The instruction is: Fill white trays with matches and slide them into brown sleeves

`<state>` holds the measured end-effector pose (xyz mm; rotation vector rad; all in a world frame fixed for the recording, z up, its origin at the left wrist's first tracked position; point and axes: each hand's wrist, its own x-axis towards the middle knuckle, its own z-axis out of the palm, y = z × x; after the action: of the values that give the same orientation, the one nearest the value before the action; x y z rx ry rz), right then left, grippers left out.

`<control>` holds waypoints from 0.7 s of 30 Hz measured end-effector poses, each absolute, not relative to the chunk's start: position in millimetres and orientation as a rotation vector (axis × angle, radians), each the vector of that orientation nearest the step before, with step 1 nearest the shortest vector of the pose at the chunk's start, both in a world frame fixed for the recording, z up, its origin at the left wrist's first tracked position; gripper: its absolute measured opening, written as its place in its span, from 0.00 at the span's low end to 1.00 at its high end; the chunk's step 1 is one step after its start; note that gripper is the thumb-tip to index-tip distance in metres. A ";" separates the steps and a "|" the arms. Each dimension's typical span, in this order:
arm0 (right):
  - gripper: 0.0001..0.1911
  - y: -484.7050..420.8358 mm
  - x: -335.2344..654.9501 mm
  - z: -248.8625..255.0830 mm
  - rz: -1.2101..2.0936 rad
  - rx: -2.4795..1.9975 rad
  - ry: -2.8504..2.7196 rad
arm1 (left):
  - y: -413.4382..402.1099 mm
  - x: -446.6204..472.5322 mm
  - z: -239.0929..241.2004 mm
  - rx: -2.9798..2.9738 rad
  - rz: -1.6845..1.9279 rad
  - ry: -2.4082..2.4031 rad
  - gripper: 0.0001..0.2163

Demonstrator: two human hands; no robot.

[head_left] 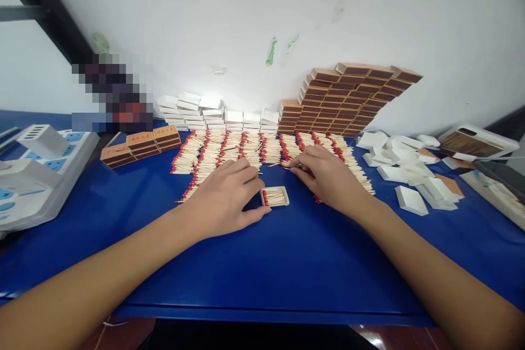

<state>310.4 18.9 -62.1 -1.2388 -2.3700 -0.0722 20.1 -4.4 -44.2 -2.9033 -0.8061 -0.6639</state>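
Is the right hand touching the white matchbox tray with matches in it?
Apart: the head view shows blue tabletop between the right hand and the white matchbox tray.

A plain white wall (184,22) stands at the far side, and it carries a narrow bright green smear (271,51) near the middle and a paler green stain (100,42) to the left. At the far left, a thick black slanting bar (65,38) crosses before a pale, smooth panel (24,65). A glossy blue table (262,273) reaches up to the wall, its surface softly shining. Below its near edge appears a reddish-brown tiled floor (118,338), where some light is reflected at right.
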 end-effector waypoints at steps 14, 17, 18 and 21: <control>0.09 21.2 310.8 -60.5 -0.058 -1.287 -2.398 | -4.4 19.5 -44.6 -2.900 -0.652 -0.808 0.15; 0.08 18.3 310.4 -57.7 -0.054 -1.287 -2.409 | -4.7 19.8 -43.9 -2.897 -0.648 -0.807 0.15; 0.08 15.8 309.1 -55.5 -0.050 -1.278 -2.406 | -4.7 19.9 -43.8 -2.897 -0.643 -0.813 0.15; 0.07 2.8 300.3 -45.7 -0.012 -1.225 -2.379 | -4.4 20.3 -43.6 -2.891 -0.628 -0.840 0.14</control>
<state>300.3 2.8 -45.7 -1.2253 -2.3794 -0.0123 20.3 -4.4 -43.6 -2.8914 -0.8404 -0.6285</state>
